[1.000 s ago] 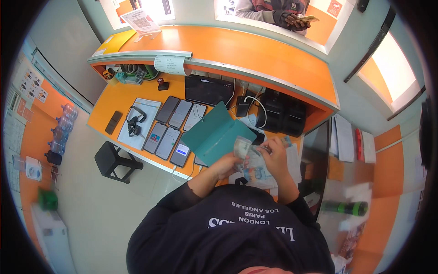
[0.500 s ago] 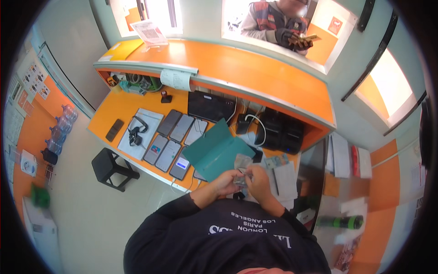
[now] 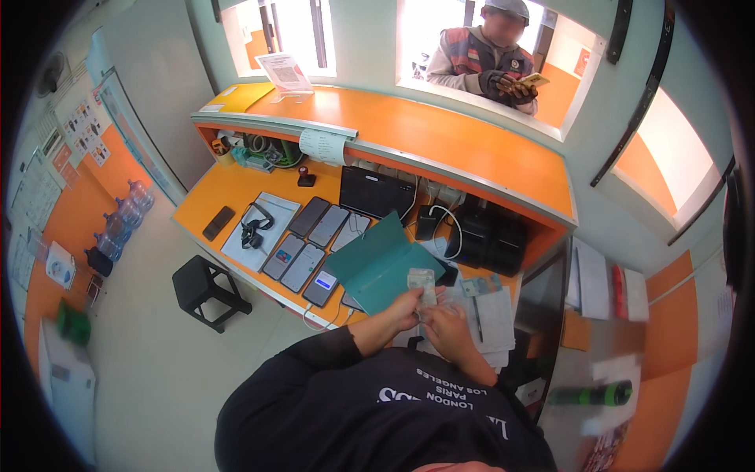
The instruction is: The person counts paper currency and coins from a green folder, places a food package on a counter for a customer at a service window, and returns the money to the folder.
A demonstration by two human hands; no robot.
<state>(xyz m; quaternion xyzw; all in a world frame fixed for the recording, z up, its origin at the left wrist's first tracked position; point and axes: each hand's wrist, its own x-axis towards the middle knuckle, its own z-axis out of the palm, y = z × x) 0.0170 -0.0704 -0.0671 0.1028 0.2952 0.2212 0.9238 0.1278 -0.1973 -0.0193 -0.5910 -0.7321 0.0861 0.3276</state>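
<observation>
In front of my body, my left hand [image 3: 404,310] is closed around a small bundle of pale banknotes [image 3: 422,280], which sticks up past its fingers. My right hand [image 3: 451,330] meets it from the right, fingers pinching at the lower end of the same notes. Just left of the hands an opened teal folder [image 3: 376,271] lies over part of the desk. Bluish banknotes [image 3: 481,285] rest on white papers [image 3: 497,330] to the right, with a dark pen [image 3: 477,316] on top of the sheets.
Several phones [image 3: 302,267] lie in rows beside a headset [image 3: 255,226] on paper. Behind stand a black laptop [image 3: 376,193] and black boxy devices [image 3: 487,240]. A black stool [image 3: 206,283] is left of the desk. Beyond the window, a person [image 3: 491,63] holds a phone.
My view has tilted up slightly, so the scene sits lower and further right. The banknotes now stand more upright in my left hand, and my right hand has shifted lower on them.
</observation>
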